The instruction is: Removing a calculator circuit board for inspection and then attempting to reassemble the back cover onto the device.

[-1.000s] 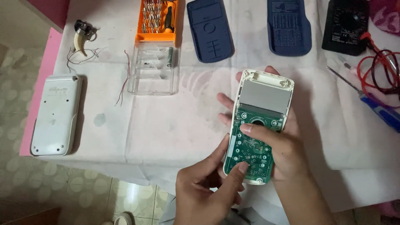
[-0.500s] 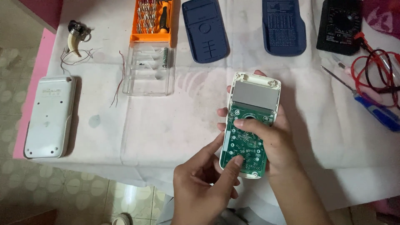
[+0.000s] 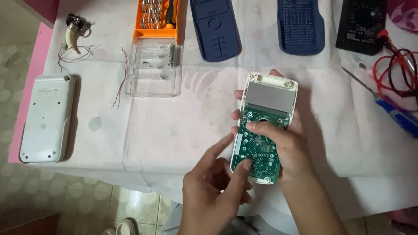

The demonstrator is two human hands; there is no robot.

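An opened calculator [image 3: 261, 152] shows its green circuit board and the grey back of its display in a white shell. My right hand [image 3: 296, 152] cradles it from below above the white cloth. Its fingertips show along the left edge and its thumb rests on the upper board. My left hand [image 3: 213, 187] is at the lower left corner, thumb on the board and curled fingers below the edge. Its index finger sticks out, off the board.
A white calculator back cover [image 3: 45, 117] lies at the left table edge. Behind are a clear case lid [image 3: 152, 69], an orange bit tray [image 3: 156, 17], two blue covers [image 3: 215, 28] [image 3: 300, 26] and a black multimeter [image 3: 361, 24] with red leads [image 3: 394, 74]. A blue-handled screwdriver [image 3: 396, 115] lies right.
My left index finger has lifted off the board and now points out to the left. The calculator stays in my right hand at about the same place.
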